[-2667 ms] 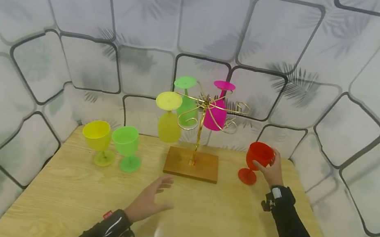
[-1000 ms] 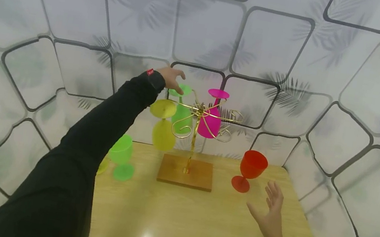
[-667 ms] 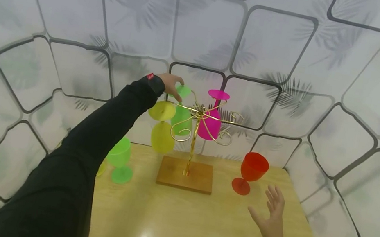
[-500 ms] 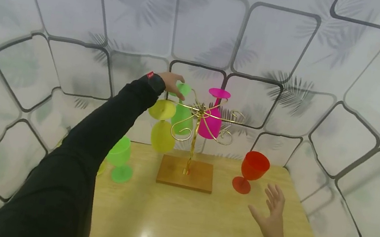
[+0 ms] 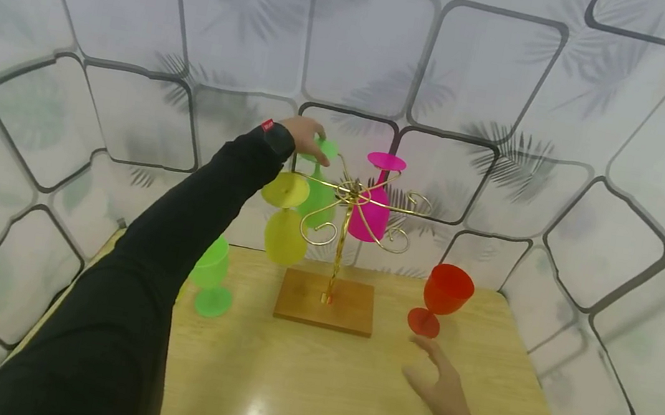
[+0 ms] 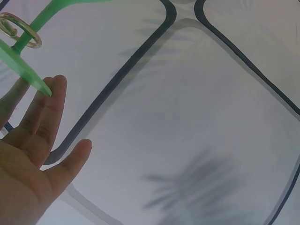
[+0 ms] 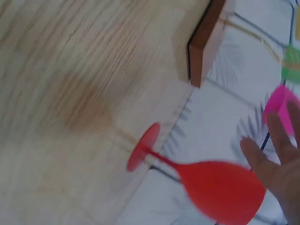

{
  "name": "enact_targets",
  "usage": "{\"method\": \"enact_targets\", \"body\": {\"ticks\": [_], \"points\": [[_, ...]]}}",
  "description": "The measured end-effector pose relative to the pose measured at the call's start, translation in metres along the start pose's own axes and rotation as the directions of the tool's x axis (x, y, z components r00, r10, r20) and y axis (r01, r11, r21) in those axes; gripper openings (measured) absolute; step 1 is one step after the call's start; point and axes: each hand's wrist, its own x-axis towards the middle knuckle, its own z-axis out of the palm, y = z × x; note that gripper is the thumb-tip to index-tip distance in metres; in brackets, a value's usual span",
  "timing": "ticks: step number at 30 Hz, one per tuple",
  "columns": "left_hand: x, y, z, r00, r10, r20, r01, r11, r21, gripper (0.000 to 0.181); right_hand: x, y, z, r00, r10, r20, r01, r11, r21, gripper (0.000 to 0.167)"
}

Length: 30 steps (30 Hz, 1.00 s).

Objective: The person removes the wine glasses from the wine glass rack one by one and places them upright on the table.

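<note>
In the head view, my left hand holds the base of an upside-down green goblet between thumb and fingers, at the back left of a gold rack. The left wrist view shows the fingers against the green base, with a gold loop round the stem; the thumb cannot be made out. My right hand is empty, its fingers extended, below an upright red goblet. That red goblet also appears beside the right hand in the right wrist view.
A yellow goblet and a pink goblet hang upside down from the rack. Its wooden base rests on the table. Another green goblet stands at left, partly behind my left sleeve. Patterned walls enclose the table.
My left hand has gone from the table's front to the hanging green goblet, whose base has lately risen slightly. My right hand has let go of the red goblet, drawn back, then moved left.
</note>
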Motion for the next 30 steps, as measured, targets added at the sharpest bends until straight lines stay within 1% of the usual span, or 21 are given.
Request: {"method": "enact_targets", "body": {"ticks": [1, 2, 3, 4, 6, 7, 8, 9, 10, 11, 13, 15, 24, 30], "points": [[-0.001, 0.001, -0.001, 1.0, -0.003, -0.003, 0.003, 1.0, -0.004, 0.07, 0.001, 0.001, 0.006, 0.997, -0.019, 0.08, 0.023, 0.999, -0.041, 0.047], [-0.002, 0.001, -0.002, 1.0, -0.007, -0.003, 0.007, 1.0, -0.005, 0.07, 0.002, 0.002, 0.013, 0.986, -0.033, 0.164, 0.045, 0.997, -0.07, 0.042], [-0.003, 0.002, -0.004, 1.0, -0.01, -0.004, 0.01, 1.0, -0.006, 0.069, 0.003, -0.002, 0.018, 0.967, -0.049, 0.25, 0.073, 0.993, -0.089, 0.038], [-0.004, 0.003, -0.005, 1.0, -0.014, -0.006, 0.014, 1.0, -0.008, 0.07, 0.005, -0.008, 0.022, 0.941, -0.059, 0.333, 0.096, 0.991, -0.097, 0.035], [-0.005, 0.003, -0.007, 1.0, -0.018, -0.008, 0.018, 1.0, -0.014, 0.07, 0.008, -0.019, 0.03, 0.88, -0.064, 0.471, 0.123, 0.988, -0.097, 0.032], [-0.005, 0.002, -0.007, 1.0, -0.02, -0.01, 0.02, 1.0, -0.017, 0.071, 0.01, -0.024, 0.033, 0.851, -0.071, 0.52, 0.14, 0.986, -0.095, 0.031], [-0.004, 0.002, -0.008, 1.0, -0.022, -0.011, 0.021, 1.0, -0.017, 0.071, 0.011, -0.029, 0.036, 0.828, -0.085, 0.554, 0.159, 0.983, -0.087, 0.032], [-0.003, 0.001, -0.008, 1.0, -0.024, -0.013, 0.023, 1.0, -0.02, 0.071, 0.013, -0.033, 0.039, 0.809, -0.099, 0.579, 0.177, 0.981, -0.079, 0.031], [-0.001, 0.0, -0.007, 1.0, -0.023, -0.014, 0.023, 0.999, -0.022, 0.072, 0.014, -0.037, 0.041, 0.795, -0.114, 0.596, 0.193, 0.979, -0.071, 0.032], [0.0, -0.001, -0.007, 1.0, -0.023, -0.014, 0.023, 0.999, -0.022, 0.072, 0.015, -0.04, 0.043, 0.785, -0.129, 0.606, 0.21, 0.976, -0.065, 0.032], [0.001, -0.002, -0.007, 1.0, -0.023, -0.014, 0.023, 0.999, -0.024, 0.072, 0.016, -0.044, 0.045, 0.776, -0.146, 0.614, 0.23, 0.971, -0.06, 0.033], [0.0, -0.001, -0.008, 1.0, -0.022, -0.015, 0.022, 0.999, -0.027, 0.071, 0.017, -0.045, 0.047, 0.774, -0.149, 0.615, 0.233, 0.971, -0.059, 0.033], [-0.022, 0.012, -0.016, 1.0, -0.018, -0.002, 0.018, 1.0, -0.003, 0.068, 0.015, -0.04, 0.047, 0.782, -0.158, 0.603, 0.224, 0.974, -0.036, 0.032], [-0.025, 0.018, -0.019, 1.0, -0.017, -0.002, 0.017, 1.0, 0.005, 0.069, 0.013, -0.038, 0.047, 0.787, -0.167, 0.594, 0.218, 0.976, -0.015, 0.031]]}}
